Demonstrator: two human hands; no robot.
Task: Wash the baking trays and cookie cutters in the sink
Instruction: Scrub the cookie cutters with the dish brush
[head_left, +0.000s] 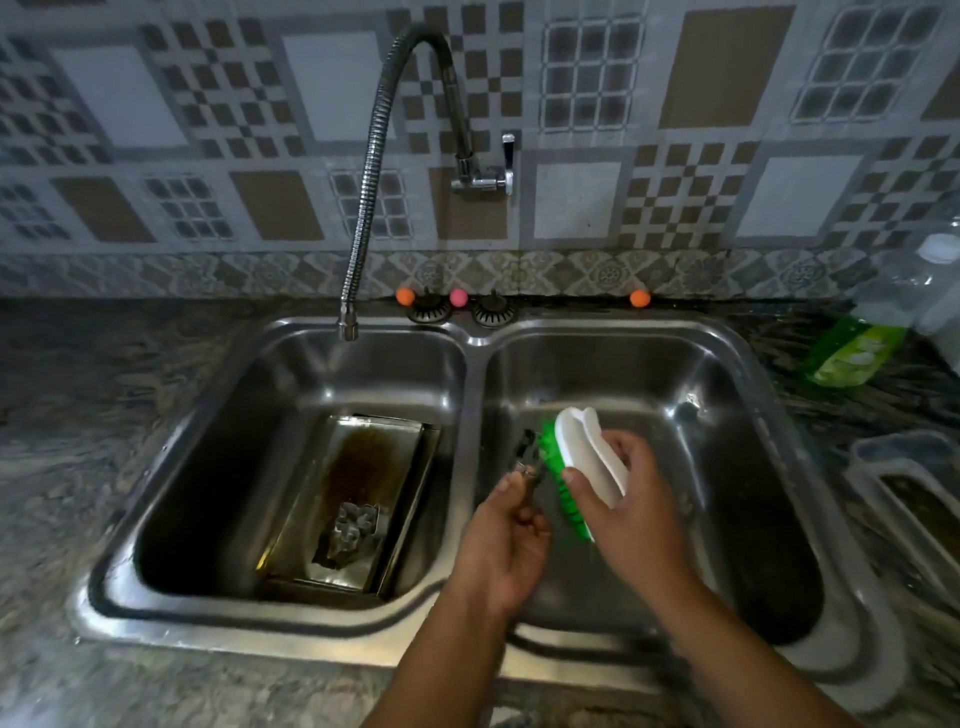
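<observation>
The double sink (470, 340) is set into the stone table (78, 415); its right basin has open room for scrubbing. In the left basin, the stacked baking trays (363, 467) lie flat, stained brown, with a cookie cutter (356, 522) resting on top. They look stiff, wet and slippery, best lifted by a rim. Over the right basin, the right hand (631, 499) grips the scrubbing brush (576, 467), its bristles against the small metal cutter (527, 454) pinched in the left hand (506, 540); thin, light, sharp-edged, so hold its outer wall.
</observation>
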